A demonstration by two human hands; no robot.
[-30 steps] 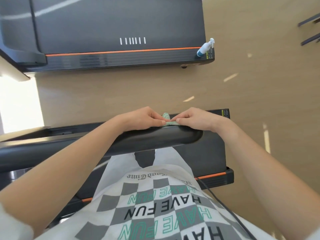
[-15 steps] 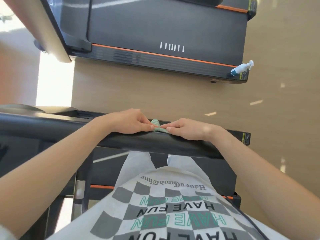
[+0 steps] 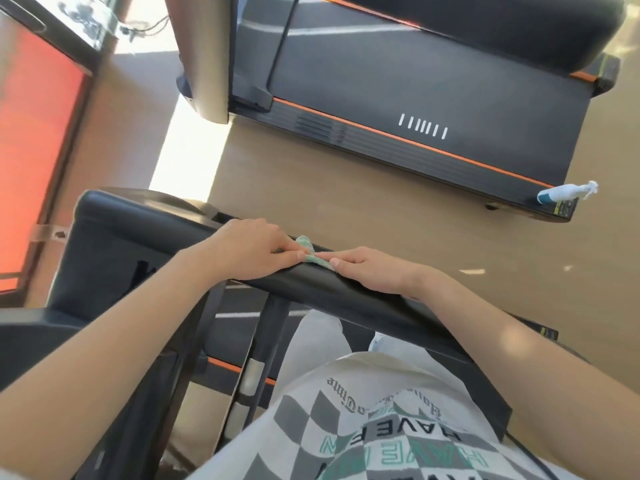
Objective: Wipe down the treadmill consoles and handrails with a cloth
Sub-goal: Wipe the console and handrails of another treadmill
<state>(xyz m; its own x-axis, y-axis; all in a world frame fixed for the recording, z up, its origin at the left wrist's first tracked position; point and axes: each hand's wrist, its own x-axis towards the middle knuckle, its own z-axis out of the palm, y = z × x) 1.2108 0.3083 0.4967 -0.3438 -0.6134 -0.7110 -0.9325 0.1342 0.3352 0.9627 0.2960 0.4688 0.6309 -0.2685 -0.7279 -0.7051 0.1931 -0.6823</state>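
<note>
Resting on the black handrail point(image 3: 349, 299), your left hand point(image 3: 249, 251) pins the green cloth point(image 3: 310, 254) under curled fingers; the cloth is bunched between both hands, your right hand point(image 3: 377, 271) pressing its right edge flat.

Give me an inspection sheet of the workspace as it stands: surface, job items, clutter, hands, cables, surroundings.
Surface: black handrail, running diagonally under both hands.
Job's things: green cloth bunched on the handrail between the hands; spray bottle lying on the rear corner of the next treadmill.
Clutter: nothing seen.
Hands: left hand and right hand both press the cloth's edges with their fingertips.
Cables: a dark cord at lower right, beside the shirt.
Surroundings: wood-look floor, sunlit patch on it, red panel at left.
</note>
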